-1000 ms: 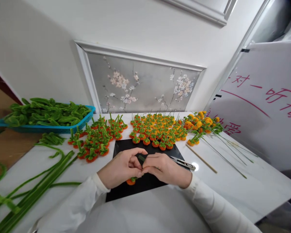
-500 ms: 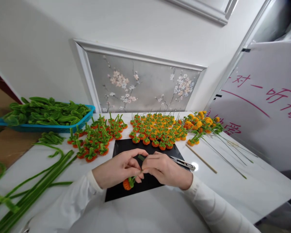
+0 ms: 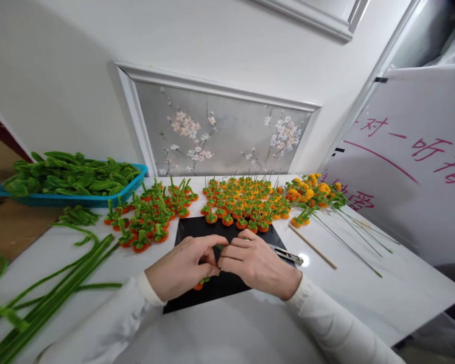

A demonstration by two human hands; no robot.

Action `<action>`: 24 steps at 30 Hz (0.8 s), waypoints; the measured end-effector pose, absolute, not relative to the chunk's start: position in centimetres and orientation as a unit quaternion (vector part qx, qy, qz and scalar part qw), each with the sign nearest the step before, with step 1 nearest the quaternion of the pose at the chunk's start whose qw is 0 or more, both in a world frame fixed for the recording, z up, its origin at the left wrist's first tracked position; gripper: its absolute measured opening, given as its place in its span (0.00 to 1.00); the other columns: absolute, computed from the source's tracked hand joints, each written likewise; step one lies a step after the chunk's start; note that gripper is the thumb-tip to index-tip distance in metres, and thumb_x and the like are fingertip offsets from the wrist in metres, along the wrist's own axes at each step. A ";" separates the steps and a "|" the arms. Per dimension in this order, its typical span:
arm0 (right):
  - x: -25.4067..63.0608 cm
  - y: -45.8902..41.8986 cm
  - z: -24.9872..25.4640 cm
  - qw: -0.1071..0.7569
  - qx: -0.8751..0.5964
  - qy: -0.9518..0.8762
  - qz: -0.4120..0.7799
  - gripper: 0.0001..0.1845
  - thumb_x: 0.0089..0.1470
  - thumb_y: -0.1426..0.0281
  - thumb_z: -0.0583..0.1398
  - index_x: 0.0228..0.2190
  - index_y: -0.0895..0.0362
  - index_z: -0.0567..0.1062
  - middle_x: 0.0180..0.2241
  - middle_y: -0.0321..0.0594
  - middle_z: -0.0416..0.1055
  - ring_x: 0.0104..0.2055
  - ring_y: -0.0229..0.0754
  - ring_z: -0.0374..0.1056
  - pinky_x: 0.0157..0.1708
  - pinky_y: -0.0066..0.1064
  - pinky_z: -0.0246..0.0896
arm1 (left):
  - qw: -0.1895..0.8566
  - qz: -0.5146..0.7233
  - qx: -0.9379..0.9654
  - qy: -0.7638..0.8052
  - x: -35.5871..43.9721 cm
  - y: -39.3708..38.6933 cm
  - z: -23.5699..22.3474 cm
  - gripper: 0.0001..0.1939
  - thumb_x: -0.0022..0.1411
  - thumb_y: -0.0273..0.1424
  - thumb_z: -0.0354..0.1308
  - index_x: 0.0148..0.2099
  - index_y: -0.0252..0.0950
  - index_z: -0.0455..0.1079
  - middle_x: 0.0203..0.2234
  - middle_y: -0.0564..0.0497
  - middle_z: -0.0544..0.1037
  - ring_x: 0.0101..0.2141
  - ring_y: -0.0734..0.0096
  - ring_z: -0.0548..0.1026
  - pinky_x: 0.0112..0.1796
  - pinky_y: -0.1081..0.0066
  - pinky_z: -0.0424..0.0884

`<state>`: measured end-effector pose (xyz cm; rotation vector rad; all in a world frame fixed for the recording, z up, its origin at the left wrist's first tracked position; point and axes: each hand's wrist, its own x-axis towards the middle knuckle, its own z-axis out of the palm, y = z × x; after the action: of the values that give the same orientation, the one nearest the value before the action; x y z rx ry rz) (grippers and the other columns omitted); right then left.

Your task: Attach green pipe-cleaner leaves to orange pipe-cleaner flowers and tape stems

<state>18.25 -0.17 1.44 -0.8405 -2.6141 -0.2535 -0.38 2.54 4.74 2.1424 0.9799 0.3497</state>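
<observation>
My left hand [image 3: 187,265] is closed, its fingertips pinched around the green stem end of a small orange pipe-cleaner flower [image 3: 198,286]. Most of that flower is hidden under the fingers. Right up against it, my right hand [image 3: 255,264] is closed too, fingers curled in, and what they pinch is hidden. A bit of dark green strip [image 3: 219,246] shows between the two hands. Both hands are over a black mat [image 3: 189,298]. A craft knife [image 3: 288,254] lies at the mat's right side, close to my right hand.
Rows of orange and yellow flowers [image 3: 242,202] stand behind the mat, with more orange ones [image 3: 147,217] to the left. A blue basket [image 3: 138,179] holds green leaves. Long green pipe cleaners [image 3: 60,298] lie at left. A wooden stick [image 3: 313,246] and thin stems [image 3: 351,246] lie at right.
My right hand has rolled over, with its back turned more upward and its fingers more curled. The orange flower has become more hidden beneath my left fingers.
</observation>
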 end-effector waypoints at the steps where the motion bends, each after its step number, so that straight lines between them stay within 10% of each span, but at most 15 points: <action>1: 18.3 -0.1 1.4 0.187 -0.295 -0.932 -0.093 0.15 0.62 0.75 0.45 0.32 0.56 0.70 0.30 0.39 0.68 0.33 0.38 0.57 0.37 0.33 0.43 | 0.375 0.134 0.836 0.377 -0.5 2.5 4.8 0.25 0.49 0.25 0.55 0.51 0.39 0.65 0.21 0.57 0.74 0.26 0.71 0.70 0.28 0.75 0.63; 15: 19.2 0.4 1.1 0.236 -0.287 -0.917 -0.142 0.11 0.61 0.75 0.47 0.35 0.56 0.69 0.32 0.36 0.70 0.31 0.36 0.59 0.36 0.33 0.48 | 0.536 0.104 0.761 0.350 -0.7 3.0 5.1 0.25 0.54 0.27 0.50 0.55 0.35 0.54 0.25 0.54 0.77 0.26 0.71 0.71 0.26 0.74 0.64; 24: 19.0 -0.1 1.3 0.313 -0.353 -0.881 0.030 0.11 0.60 0.65 0.51 0.43 0.57 0.66 0.43 0.42 0.69 0.43 0.37 0.65 0.39 0.29 0.54 | 0.521 0.122 0.759 0.372 -0.9 3.6 4.6 0.31 0.52 0.24 0.52 0.58 0.36 0.50 0.25 0.53 0.79 0.29 0.67 0.75 0.31 0.70 0.67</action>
<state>18.98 -0.06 1.33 -0.9317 -2.3227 0.0801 -0.92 3.65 4.56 1.8192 0.8906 0.2928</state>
